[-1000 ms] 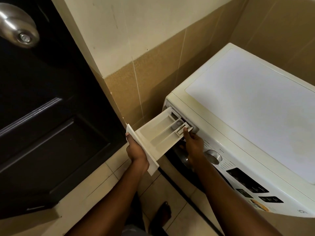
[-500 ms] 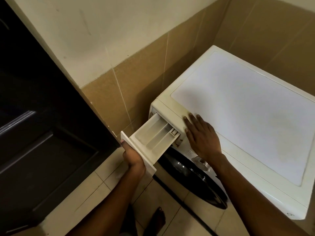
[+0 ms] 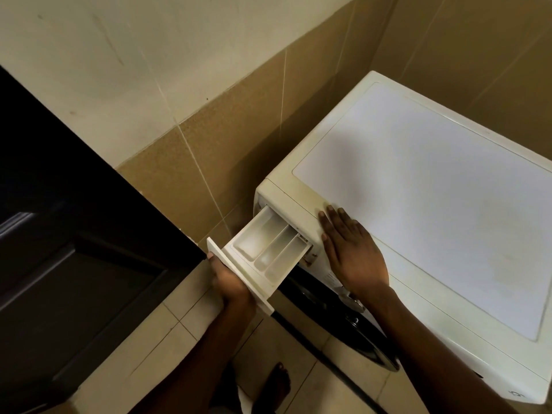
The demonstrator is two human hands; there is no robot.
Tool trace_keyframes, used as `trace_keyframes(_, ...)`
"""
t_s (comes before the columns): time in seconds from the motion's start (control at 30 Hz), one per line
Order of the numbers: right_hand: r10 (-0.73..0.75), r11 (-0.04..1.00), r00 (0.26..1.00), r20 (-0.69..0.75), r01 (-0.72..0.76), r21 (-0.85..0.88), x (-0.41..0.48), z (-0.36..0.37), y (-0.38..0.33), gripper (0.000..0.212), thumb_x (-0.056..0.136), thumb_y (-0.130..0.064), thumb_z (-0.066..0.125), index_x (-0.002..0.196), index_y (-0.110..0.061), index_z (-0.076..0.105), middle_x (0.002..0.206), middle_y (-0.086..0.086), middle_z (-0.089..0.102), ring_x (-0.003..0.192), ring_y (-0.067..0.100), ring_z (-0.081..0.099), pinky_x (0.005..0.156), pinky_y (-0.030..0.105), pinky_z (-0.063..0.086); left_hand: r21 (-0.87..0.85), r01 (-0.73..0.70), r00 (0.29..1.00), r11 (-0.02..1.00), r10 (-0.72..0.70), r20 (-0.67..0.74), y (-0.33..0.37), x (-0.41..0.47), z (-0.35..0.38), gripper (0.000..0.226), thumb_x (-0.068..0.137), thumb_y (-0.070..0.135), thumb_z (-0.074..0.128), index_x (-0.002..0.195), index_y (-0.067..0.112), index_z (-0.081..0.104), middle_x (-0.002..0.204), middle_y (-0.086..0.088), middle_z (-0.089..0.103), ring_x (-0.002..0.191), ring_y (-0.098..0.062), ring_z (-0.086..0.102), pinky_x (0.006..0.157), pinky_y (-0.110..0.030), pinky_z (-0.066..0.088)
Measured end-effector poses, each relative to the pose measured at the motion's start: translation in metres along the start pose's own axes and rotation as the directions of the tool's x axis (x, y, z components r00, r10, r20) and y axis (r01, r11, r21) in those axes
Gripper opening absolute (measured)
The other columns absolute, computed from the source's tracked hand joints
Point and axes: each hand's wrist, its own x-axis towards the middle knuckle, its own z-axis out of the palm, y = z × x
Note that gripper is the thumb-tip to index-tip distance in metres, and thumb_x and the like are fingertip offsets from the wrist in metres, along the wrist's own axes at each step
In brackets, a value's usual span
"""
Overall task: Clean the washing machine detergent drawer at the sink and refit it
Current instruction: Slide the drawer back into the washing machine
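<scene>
- Currently: left hand (image 3: 230, 283) is clenched on the front panel of the white plastic three-compartment detergent drawer (image 3: 268, 249), fingers wrapped under the panel's outer face, thumb tip on its top edge.
- Right hand (image 3: 354, 255) is released and flat, fingers spread, palm down on the front top edge of the cream front-loading washing machine (image 3: 418, 189), just right of the drawer slot. Grasps nothing.
- Drawer is partly out of the slot at the machine's upper left front corner; rear end is still inside the housing.
- Long axis runs from the slot out toward the person and the dark wooden door (image 3: 74, 249); front panel points away from the machine, compartments face up.
- Left forearm comes up from below, wrist roughly straight. Right forearm crosses over the machine's front, above the dark round door glass (image 3: 358, 333).
- Bare foot (image 3: 279, 380) on the beige tiled floor (image 3: 167, 339).
</scene>
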Motion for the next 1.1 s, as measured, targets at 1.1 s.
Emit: trace_keyframes(1.1,0.016,0.999,0.999,-0.038,-0.015,0.049,-0.001,-0.001,-0.002,0.054,0.106,-0.044,0.01,0.155,-0.026,0.022,0.161,-0.006,0.02,0.149,0.008,0.013,0.121,0.035,0.024,0.052,-0.018,1.0,0.998,0.019,-0.025,0.005,-0.028,0.032,0.045,0.098,0.06,0.041,0.1,0.023,0.067,0.102,-0.007,0.072,0.09,-0.031,0.07,0.078,-0.043,0.056)
